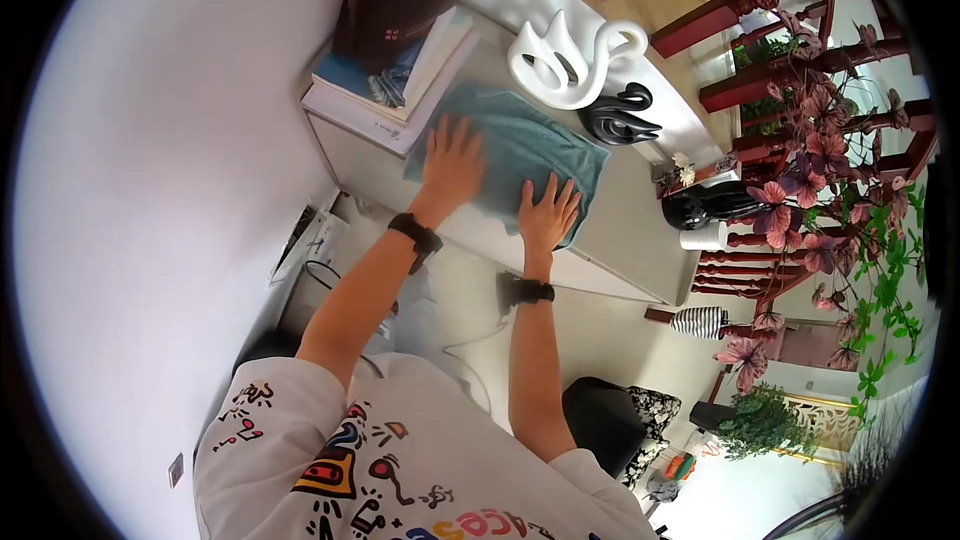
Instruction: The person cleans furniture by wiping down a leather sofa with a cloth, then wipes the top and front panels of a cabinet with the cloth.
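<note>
A blue-green cloth (510,145) lies spread over the pale top of a cabinet (625,230). My left hand (453,165) rests on the cloth's left part, fingers apart and slightly blurred. On the right part of the same cloth, near its front edge, my right hand (548,215) lies flat with fingers spread. Both wrists wear dark bands. Behind the cloth stand a white swan figure (570,70) and a smaller black swan figure (620,118).
Stacked books (390,90) and a dark bag (400,0) border the cloth's left side. A black vase (710,205) and a white pot (704,236) stand at the right end, near red railings and purple flowers (825,150). A black chair (605,425) is below right.
</note>
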The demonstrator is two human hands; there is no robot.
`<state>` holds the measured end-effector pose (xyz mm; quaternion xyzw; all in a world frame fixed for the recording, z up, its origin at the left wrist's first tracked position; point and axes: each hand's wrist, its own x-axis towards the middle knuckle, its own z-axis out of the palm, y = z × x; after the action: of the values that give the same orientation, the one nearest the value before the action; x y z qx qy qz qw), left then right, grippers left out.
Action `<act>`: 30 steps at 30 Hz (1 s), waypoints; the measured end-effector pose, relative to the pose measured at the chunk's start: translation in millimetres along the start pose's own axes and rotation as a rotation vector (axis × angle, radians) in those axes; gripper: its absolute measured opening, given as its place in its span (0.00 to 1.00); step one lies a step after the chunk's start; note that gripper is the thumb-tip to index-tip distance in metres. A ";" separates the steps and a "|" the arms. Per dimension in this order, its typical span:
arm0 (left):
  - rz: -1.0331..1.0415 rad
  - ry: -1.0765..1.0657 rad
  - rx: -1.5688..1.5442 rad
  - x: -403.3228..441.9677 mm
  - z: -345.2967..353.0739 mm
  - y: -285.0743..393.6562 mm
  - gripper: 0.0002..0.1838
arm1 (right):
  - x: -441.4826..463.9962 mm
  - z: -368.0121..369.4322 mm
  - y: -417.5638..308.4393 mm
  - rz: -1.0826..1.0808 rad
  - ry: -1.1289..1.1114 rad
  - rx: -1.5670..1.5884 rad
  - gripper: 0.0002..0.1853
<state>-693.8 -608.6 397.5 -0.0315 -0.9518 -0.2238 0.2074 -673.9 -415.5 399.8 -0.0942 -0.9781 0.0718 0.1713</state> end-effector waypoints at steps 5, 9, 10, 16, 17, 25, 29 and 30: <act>0.047 -0.073 0.006 53.8 26.5 -15.3 0.28 | 53.6 22.5 12.4 -0.079 -0.056 0.020 0.35; 0.031 -0.290 0.003 82.4 20.1 -16.6 0.31 | 86.0 29.0 7.7 -0.086 -0.140 -0.013 0.36; 0.036 -0.315 0.015 88.5 18.1 -17.2 0.32 | 91.9 29.9 7.1 -0.089 -0.161 -0.005 0.37; 0.046 -0.427 0.048 113.8 19.1 -16.9 0.33 | 112.1 30.4 4.7 -0.089 -0.282 -0.032 0.38; 0.034 -0.464 0.069 120.0 18.0 -13.0 0.33 | 115.8 30.2 3.2 -0.082 -0.296 -0.027 0.38; 0.072 -0.454 0.171 101.8 9.0 -11.7 0.33 | 114.9 29.8 3.5 -0.107 -0.322 -0.020 0.38; 0.161 -0.167 0.139 60.1 21.0 -19.4 0.32 | 97.6 20.9 14.0 -0.193 -0.336 -0.016 0.37; 0.196 -0.032 0.111 50.7 20.6 -20.2 0.32 | 88.1 17.4 14.9 -0.203 -0.335 -0.027 0.36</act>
<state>-751.0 -619.3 393.1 -0.1165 -0.9582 -0.1487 0.2148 -759.0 -384.5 409.4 0.0159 -0.9983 0.0556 0.0112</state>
